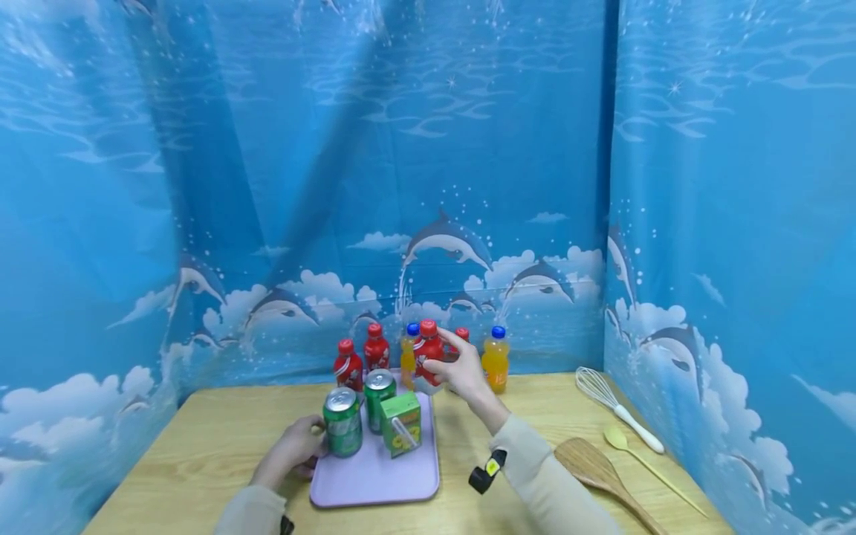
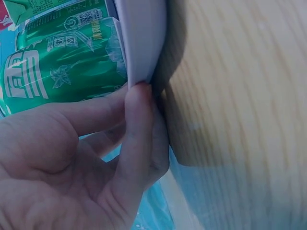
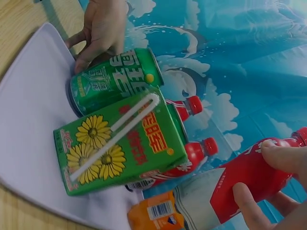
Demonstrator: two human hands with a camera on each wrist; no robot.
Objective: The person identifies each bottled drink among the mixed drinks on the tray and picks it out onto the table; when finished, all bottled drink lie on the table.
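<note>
My left hand [image 1: 297, 444] pinches the left rim of the lilac tray [image 1: 374, 487] between thumb and fingers, as the left wrist view shows close up. My right hand [image 1: 466, 375] grips a red-labelled bottle [image 1: 428, 349] with a red cap, its clear lower part showing in the right wrist view. That bottle is raised above the far end of the tray. On the tray stand two green drink cans [image 1: 343, 427] and a green drink carton [image 1: 403, 427] with a white straw on its side. One can is partly behind the carton.
Two more red-capped bottles [image 1: 348, 369] are at the back left, another [image 1: 461, 336] behind my right hand. Orange drink bottles with blue caps [image 1: 495, 362] stand at the back. On the right lie a whisk [image 1: 618, 409], a yellow spoon [image 1: 649, 468] and a wooden spatula [image 1: 588, 462].
</note>
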